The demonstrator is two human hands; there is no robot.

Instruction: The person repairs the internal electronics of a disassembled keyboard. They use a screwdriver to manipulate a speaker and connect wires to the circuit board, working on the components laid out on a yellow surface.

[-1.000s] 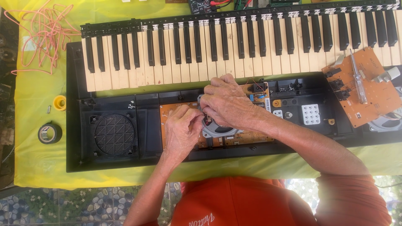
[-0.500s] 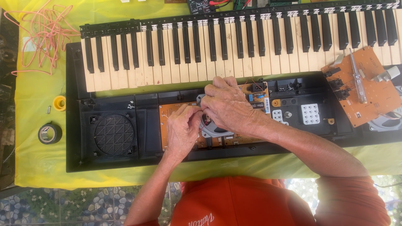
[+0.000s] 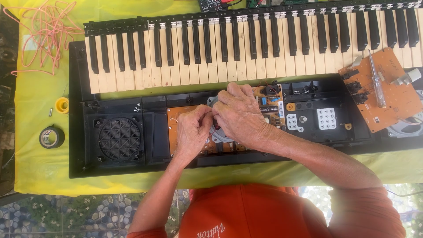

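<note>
Starting at the far left of the frame, I'm seeing pink wire [image 3: 39, 35] tangled at the upper left, a yellow spool [image 3: 62, 105] and a roll of black tape [image 3: 51, 137] lying on the yellow cloth [image 3: 35, 176]. Moving in, the round speaker grille [image 3: 120, 139] is sitting in the opened keyboard [image 3: 220, 44]. At centre, my left hand [image 3: 194, 132] is curling, fingertips pinched together on something small and red, too tiny to name. My right hand [image 3: 240, 114] is arching just beside it, fingers bent down onto a grey round part [image 3: 220, 135] over the brown circuit board [image 3: 176, 128]. At right, a loose orange board [image 3: 383, 94] is carrying a screwdriver [image 3: 377, 79].
</note>
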